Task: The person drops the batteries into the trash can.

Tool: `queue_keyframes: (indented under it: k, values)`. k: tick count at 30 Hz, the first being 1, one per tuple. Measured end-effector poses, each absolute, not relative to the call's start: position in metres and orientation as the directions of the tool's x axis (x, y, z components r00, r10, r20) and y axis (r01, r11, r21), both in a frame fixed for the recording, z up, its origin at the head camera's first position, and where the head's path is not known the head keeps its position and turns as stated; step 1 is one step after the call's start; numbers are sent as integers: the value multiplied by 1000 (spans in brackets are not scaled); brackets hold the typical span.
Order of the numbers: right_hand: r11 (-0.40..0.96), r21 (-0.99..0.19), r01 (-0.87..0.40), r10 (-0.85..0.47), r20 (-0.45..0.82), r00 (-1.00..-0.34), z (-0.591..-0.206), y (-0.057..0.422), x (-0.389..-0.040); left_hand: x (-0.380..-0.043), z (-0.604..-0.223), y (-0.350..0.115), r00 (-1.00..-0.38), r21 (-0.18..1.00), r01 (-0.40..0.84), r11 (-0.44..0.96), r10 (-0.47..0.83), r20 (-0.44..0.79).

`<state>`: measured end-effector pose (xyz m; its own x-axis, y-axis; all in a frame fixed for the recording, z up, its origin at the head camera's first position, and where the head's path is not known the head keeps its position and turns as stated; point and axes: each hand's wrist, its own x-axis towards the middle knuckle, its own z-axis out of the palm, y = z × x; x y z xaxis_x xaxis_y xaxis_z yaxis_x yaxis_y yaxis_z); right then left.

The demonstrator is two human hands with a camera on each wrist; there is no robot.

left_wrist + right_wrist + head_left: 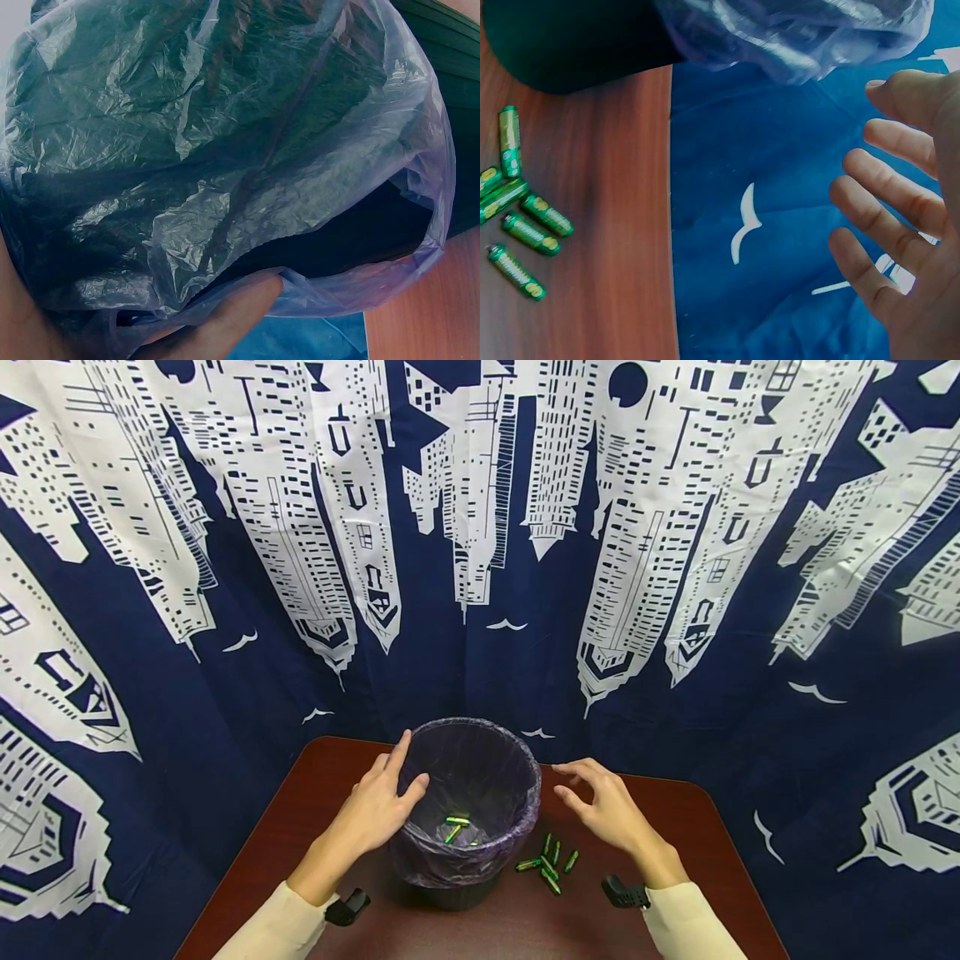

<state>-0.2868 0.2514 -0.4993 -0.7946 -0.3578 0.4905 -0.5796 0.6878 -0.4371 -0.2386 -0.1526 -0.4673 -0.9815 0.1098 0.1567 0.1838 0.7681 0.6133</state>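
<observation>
Nearest: cream sleeves, a black camera at each wrist. Reddish-brown bench beneath. Six green batteries loose on it, right of the bin: some touching in a small heap, others just beside. Bin dark, upright, lined with thin purple plastic; the liner folds down outside over the rim, crinkled. At least two more batteries lie on the liner at the bottom inside; a further sliver is too small to make out.

Left hand at the bin's left rim, thumb and index straight and spread, touching the liner; remaining fingers mostly hidden. Right hand off the bin's right side, near it but apart from the liner, fingers released, slightly bent and parted, holding nothing.

Farthest: navy curtain behind the bench, white towers upside down, white gulls
</observation>
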Motion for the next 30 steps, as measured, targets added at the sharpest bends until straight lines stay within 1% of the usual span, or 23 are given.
queue_keyframes:
  k: [10,24,30]
  values:
    - [716,-442,-540,-332,465,-821,-531,264,-285,-238,-466,-153,-982,612,183,769,109,156]
    - [747,-515,-420,-282,326,-902,-574,279,-283,-239,-466,-153,-981,611,185,770,109,159]
    - [741,-569,-355,-253,253,-934,-587,284,-281,-239,-466,-153,-981,612,185,769,108,160]
